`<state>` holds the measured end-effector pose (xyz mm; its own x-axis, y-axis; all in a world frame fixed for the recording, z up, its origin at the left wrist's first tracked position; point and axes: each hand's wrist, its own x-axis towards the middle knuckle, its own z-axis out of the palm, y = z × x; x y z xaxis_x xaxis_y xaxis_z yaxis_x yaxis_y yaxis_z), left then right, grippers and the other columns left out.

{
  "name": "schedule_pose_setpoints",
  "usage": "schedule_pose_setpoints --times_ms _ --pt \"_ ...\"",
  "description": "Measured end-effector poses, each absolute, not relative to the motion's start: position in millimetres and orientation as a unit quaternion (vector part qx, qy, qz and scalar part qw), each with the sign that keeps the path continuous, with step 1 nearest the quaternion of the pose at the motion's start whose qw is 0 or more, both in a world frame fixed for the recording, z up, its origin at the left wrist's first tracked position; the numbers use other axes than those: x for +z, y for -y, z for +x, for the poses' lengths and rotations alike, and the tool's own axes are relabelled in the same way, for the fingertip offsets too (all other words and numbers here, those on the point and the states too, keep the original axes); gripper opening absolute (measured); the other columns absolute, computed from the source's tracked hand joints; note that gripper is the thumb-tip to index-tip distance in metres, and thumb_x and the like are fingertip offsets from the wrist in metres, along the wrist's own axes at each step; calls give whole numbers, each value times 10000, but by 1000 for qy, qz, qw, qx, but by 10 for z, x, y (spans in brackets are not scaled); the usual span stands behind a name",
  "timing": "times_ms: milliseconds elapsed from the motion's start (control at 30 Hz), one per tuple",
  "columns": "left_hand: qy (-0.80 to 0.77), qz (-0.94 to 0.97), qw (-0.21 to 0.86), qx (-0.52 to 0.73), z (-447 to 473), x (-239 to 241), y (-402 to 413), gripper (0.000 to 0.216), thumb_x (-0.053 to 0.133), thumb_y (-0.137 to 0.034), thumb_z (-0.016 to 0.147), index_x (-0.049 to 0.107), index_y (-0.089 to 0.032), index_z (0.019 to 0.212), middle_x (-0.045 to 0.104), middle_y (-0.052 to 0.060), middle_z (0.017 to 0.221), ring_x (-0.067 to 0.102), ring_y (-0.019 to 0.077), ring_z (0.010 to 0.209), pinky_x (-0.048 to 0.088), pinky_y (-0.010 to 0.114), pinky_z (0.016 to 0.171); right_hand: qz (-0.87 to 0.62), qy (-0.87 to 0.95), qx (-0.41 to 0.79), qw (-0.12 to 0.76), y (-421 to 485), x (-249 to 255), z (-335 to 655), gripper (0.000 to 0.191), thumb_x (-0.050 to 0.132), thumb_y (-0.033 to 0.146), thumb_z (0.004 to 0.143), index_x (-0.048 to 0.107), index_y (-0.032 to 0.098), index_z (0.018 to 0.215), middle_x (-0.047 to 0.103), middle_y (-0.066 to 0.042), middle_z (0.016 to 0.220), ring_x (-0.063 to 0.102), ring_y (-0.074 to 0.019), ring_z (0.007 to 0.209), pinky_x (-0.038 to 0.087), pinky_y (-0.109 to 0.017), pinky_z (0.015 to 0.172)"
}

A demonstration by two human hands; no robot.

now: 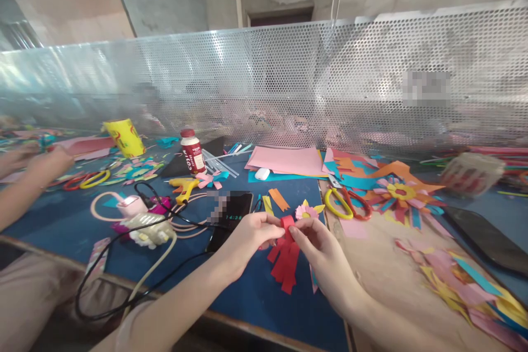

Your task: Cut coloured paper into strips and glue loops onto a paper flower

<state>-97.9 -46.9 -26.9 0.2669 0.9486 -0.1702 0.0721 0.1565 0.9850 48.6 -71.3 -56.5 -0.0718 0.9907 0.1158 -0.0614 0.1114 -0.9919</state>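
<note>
Between both hands is a red paper piece (pixel 284 265) whose lower part is cut into hanging strips. My left hand (pixel 256 237) pinches its upper left edge with the fingertips. On the other side, the thumb and fingers of my right hand (pixel 320 248) grip the upper right of the same paper. Just behind the fingers lies a pink paper flower (pixel 307 210) with a yellow centre. An orange paper strip (pixel 279 199) and a yellow strip rest a little farther back. Scissors (pixel 346 203) with yellow and red handles lie beyond my right hand.
A dark phone (pixel 233 214) lies left of my hands, near a power strip (pixel 150 231) with tangled cables. Behind stand a yellow glue gun (pixel 184 188), a red bottle (pixel 192 153) and pink paper sheets (pixel 284 160). Another person's hands (pixel 53 164) are at far left.
</note>
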Motion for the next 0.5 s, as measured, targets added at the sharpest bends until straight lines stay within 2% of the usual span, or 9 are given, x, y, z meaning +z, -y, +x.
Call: schedule_pose_setpoints --times_ms 200,367,433,500 --pt "-488 532 582 374 -969 -280 481 187 648 -189 671 601 -106 831 644 23 717 554 97 643 347 198 561 -423 529 515 526 693 -582 493 235 553 431 831 526 197 834 560 9 782 524 -139 742 415 -250 698" --pt "-484 534 574 389 -984 -275 471 137 643 -187 696 612 -120 811 628 -11 635 568 93 621 390 192 590 -446 515 501 534 682 -584 539 298 541 463 817 519 216 981 567 -21 946 520 -172 868 406 -279 754" --pt "-486 533 567 397 -1002 -256 481 148 650 -199 700 605 -123 819 659 9 696 591 105 666 413 197 629 -470 528 466 533 693 -585 565 299 535 465 810 521 220 981 558 -30 997 505 -182 890 393 -288 757" --pt "-484 538 558 406 -1018 -226 500 169 652 -217 706 595 -124 835 684 37 776 609 123 719 428 209 667 -487 553 432 519 712 -580 581 265 535 450 801 528 216 926 554 -26 965 491 -183 860 379 -297 757"
